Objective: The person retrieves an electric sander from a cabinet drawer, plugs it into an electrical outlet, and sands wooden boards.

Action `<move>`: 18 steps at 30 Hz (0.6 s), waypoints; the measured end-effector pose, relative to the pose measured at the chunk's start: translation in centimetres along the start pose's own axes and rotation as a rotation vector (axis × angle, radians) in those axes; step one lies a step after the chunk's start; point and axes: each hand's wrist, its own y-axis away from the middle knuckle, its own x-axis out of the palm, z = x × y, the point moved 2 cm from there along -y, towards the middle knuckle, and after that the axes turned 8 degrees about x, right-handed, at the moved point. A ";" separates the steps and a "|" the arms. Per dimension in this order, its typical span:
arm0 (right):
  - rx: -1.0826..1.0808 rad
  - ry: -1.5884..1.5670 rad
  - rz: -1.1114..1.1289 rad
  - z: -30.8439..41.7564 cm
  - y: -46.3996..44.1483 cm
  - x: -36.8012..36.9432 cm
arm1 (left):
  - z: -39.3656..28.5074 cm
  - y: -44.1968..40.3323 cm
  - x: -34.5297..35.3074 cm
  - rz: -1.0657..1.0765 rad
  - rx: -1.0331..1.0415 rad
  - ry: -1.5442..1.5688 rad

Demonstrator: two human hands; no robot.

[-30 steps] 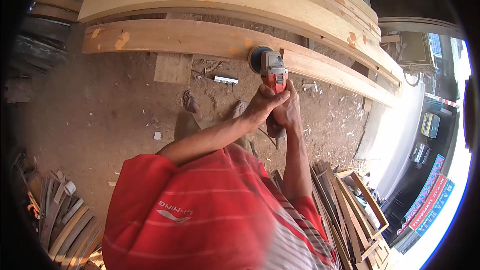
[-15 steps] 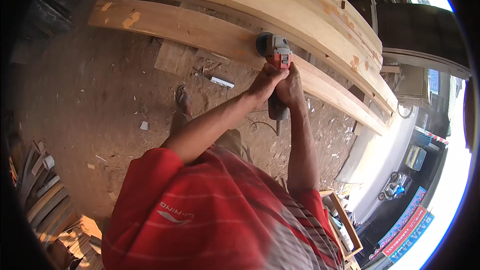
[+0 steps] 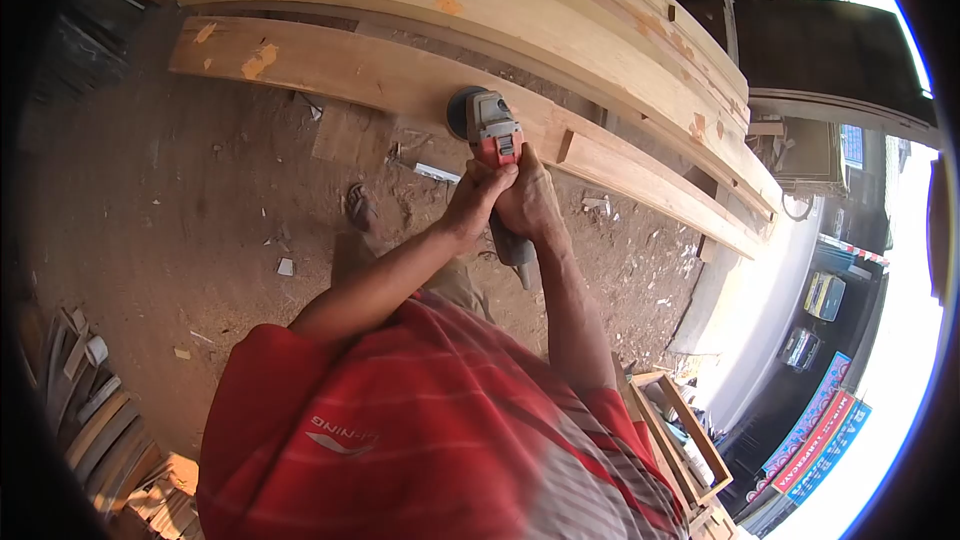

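Note:
Both my hands are wrapped round a red and grey angle grinder [image 3: 494, 128]. My left hand [image 3: 478, 202] closes on the near side of its body, thumb by the switch. From the other side my right hand [image 3: 532, 202] grips it, the two hands touching. The grinder's dark round disc [image 3: 461, 112] lies at the face of the nearest wooden plank [image 3: 350, 65]; whether it presses on the wood I cannot tell. Orange-brown patches [image 3: 260, 61] mark the plank's left end. The grinder's rear end and cord stub [image 3: 520, 265] point back toward me.
Beyond the plank lie more long pale timbers [image 3: 560, 25], running left to right. Wood scraps and a white strip [image 3: 437, 173] litter the dirt floor. A wooden frame [image 3: 690, 440] stands at lower right, stacked offcuts [image 3: 100, 400] at lower left. My foot [image 3: 362, 208] is near the plank.
Both hands and the grinder have moved left and slightly toward me along the plank. The grinder is more tilted, and a small block on the plank's right part now shows.

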 end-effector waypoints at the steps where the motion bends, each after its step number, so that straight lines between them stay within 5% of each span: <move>1: 0.028 0.017 -0.007 0.4 0.3 0.7 | -0.4 0.3 -0.6 0.008 0.005 0.027; 11: 0.054 -0.165 -0.268 -3.1 2.0 -2.5 | 3.4 -2.9 1.6 0.359 -0.182 -0.233; 13: 0.099 -0.195 -0.213 -2.7 2.0 -0.6 | 0.5 -0.8 1.2 0.273 -0.031 -0.145; 15: 0.235 -0.038 -0.155 -0.4 2.6 0.8 | -0.6 0.4 -1.5 0.230 -0.159 -0.144; 18: 0.138 0.001 -0.127 1.5 1.8 3.1 | -3.6 1.4 -2.1 0.079 -0.093 -0.133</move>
